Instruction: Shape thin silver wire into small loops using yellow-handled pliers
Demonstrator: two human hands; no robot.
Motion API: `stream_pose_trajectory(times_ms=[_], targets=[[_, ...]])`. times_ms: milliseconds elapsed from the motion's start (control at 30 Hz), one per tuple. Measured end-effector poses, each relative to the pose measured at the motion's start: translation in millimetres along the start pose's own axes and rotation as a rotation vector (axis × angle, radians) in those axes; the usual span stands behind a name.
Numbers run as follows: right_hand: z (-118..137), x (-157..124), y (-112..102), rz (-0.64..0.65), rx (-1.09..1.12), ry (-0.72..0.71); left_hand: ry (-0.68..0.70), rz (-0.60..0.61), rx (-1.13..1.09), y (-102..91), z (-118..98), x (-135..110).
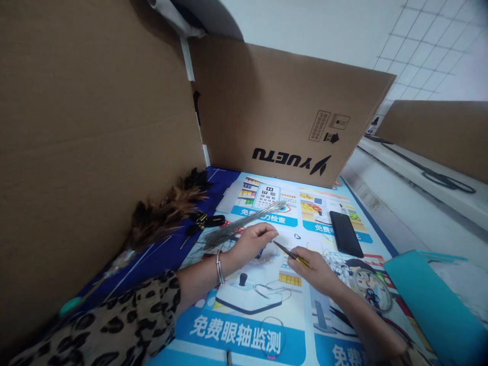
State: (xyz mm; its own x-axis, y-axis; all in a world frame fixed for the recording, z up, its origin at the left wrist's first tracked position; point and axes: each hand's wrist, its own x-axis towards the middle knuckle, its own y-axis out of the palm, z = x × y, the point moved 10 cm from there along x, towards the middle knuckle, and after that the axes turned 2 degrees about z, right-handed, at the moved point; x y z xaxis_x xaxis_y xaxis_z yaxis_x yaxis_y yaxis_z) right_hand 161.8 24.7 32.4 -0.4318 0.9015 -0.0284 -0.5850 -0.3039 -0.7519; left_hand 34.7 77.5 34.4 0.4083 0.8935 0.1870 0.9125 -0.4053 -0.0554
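My left hand (253, 245) is closed in a pinch over the middle of the table, and a faint thin wire (277, 250) curves down from its fingertips. My right hand (314, 269) grips a slim, dark-pointed tool with a yellow handle (301, 258). The tool's tip lies just right of my left fingertips; whether it touches the wire I cannot tell. Behind my left hand lies a bundle of straight silvery wires (244, 223). A small dark loop (297, 236) rests beyond the tool. Thin wire loops (272, 292) lie on the printed mat nearer to me.
A black phone (346, 234) lies to the right, with tangled fine wire (332, 267) and a clear round dish (371, 290) nearby. A teal box (430, 300) stands at far right. Brown feathers (160, 211) line the left. Cardboard panels (282, 112) wall the back and left.
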Motion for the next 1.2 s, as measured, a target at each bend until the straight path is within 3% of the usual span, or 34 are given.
stream_pose_trajectory(times_ms=[267,1200], targets=[[2.2,-0.3,1.3,-0.003,-0.018,-0.006,0.052,-0.025,0.029,-0.9,-10.1,-1.6],[-0.2,-0.6,-0.7,-0.010,0.008,-0.018,0.084,-0.040,0.052,-2.8,-15.8,-2.6]])
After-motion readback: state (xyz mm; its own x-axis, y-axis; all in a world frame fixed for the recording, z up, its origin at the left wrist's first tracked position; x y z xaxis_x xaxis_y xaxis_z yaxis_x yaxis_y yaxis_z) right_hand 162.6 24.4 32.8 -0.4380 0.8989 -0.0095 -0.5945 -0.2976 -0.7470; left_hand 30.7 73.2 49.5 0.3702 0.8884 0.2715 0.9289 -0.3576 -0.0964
